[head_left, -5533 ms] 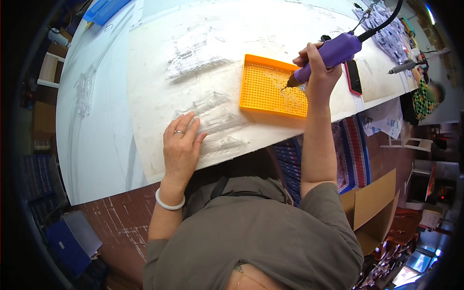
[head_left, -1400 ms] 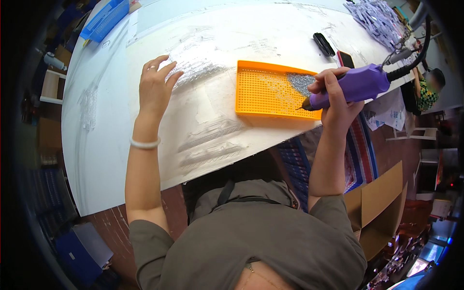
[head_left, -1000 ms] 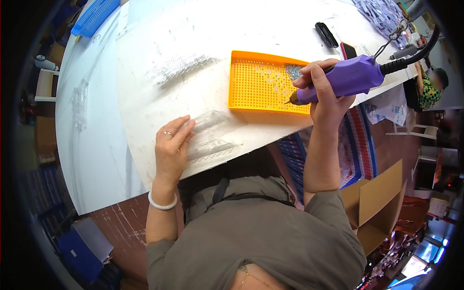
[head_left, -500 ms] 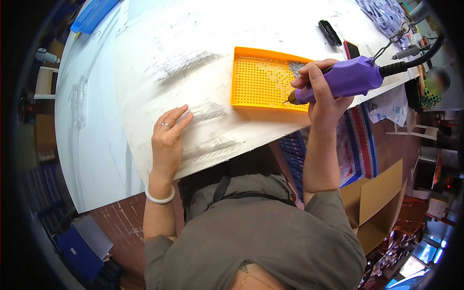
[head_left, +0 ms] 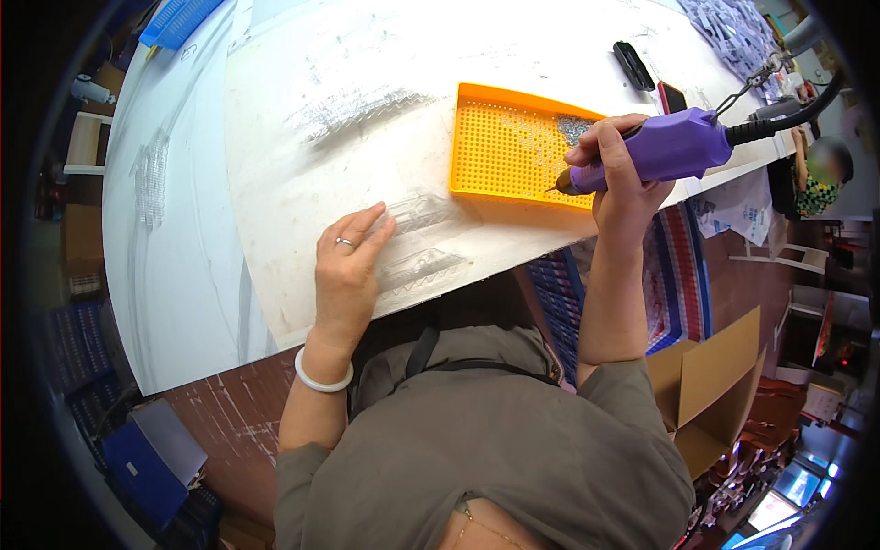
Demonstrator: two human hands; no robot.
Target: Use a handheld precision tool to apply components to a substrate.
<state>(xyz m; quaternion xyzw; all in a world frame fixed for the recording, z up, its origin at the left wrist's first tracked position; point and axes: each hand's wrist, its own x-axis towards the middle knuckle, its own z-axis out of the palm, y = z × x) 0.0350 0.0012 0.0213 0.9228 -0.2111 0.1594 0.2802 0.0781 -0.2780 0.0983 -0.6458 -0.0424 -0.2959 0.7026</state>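
Note:
My right hand (head_left: 625, 179) is wrapped round a purple electric screwdriver (head_left: 678, 147), which hangs by a chain and has a black cable. Its thin tip points down over the near right part of a yellow perforated tray (head_left: 456, 137). Small silvery pieces, probably screws (head_left: 574, 128), lie heaped at the tray's far right. My left hand (head_left: 350, 257) rests on the table with its fingers stretched out, the fingertips at the left end of a clear plastic part (head_left: 429, 211). Nearer the table edge lies another clear plastic part (head_left: 422, 271).
A row of clear parts (head_left: 367, 112) lies farther back, with another stack (head_left: 151, 183) at the left. A black case (head_left: 632, 66) and a phone (head_left: 672, 96) sit behind the tray. A cardboard box (head_left: 720, 367) stands on the right. Another person (head_left: 819, 179) is at far right.
My left hand has slid to the right along the table, its fingertips still at the plastic part. The screwdriver in my right hand has shifted slightly right in view, as has the tray.

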